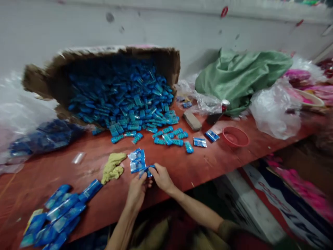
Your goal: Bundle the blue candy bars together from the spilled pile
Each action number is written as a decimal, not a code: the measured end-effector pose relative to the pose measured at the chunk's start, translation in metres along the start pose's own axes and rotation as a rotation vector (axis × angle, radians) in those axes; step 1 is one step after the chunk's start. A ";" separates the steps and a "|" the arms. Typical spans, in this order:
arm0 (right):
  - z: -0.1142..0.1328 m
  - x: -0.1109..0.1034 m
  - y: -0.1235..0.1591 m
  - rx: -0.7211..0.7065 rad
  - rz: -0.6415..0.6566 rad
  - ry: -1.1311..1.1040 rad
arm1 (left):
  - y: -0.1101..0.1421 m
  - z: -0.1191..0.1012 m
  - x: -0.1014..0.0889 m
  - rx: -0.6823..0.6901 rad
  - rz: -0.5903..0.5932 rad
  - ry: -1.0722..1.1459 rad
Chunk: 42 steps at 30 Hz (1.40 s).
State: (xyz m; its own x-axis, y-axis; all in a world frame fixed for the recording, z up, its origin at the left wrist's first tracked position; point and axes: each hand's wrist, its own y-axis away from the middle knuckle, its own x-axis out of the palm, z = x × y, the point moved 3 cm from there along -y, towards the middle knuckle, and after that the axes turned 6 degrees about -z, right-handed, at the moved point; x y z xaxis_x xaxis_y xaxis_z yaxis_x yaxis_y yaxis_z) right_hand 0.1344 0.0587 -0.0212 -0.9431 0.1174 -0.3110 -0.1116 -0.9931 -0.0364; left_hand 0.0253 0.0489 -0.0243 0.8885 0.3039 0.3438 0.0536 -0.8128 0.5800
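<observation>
Near the table's front edge, my left hand [137, 189] and my right hand [161, 177] come together, fingers pinched on a small shiny blue packet [149, 171]. The fingers cover part of this packet, so its opening and contents cannot be made out. Just beyond my hands lie flat blue-and-silver packets [136, 160], overlapping one another. A crumpled yellow-green cloth [113, 167] rests to their left. Farther left, a heap of filled blue packets [62, 210] spreads toward the table's edge.
A cardboard box [177, 66] on its side spills many small blue wrapped pieces [135, 100] onto the red table [182, 158]. To the right are a greyish block [192, 121], a red bowl [235, 136], a green sack [241, 76] and clear plastic bags [277, 107].
</observation>
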 end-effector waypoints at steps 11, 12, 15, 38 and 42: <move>-0.015 -0.144 -0.060 0.170 -0.309 1.007 | 0.007 0.008 -0.016 -0.139 -0.046 0.057; -0.021 -0.150 -0.065 0.193 -0.288 1.031 | 0.008 0.009 -0.016 -0.157 -0.049 0.077; -0.035 -0.142 -0.068 0.118 -0.172 1.046 | 0.012 0.009 -0.014 -0.211 -0.044 0.143; -0.005 -0.003 -0.004 0.272 0.212 -0.391 | 0.010 0.011 -0.021 0.072 -0.111 0.011; -0.004 -0.001 -0.004 0.384 0.225 -0.534 | 0.010 0.013 -0.022 0.048 -0.102 -0.010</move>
State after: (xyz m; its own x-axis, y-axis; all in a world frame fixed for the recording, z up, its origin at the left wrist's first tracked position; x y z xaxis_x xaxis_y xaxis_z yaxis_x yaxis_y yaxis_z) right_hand 0.1373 0.0628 -0.0245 -0.9703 -0.0092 0.2417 0.0945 -0.9344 0.3436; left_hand 0.0124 0.0281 -0.0358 0.8816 0.3820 0.2772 0.1658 -0.8005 0.5759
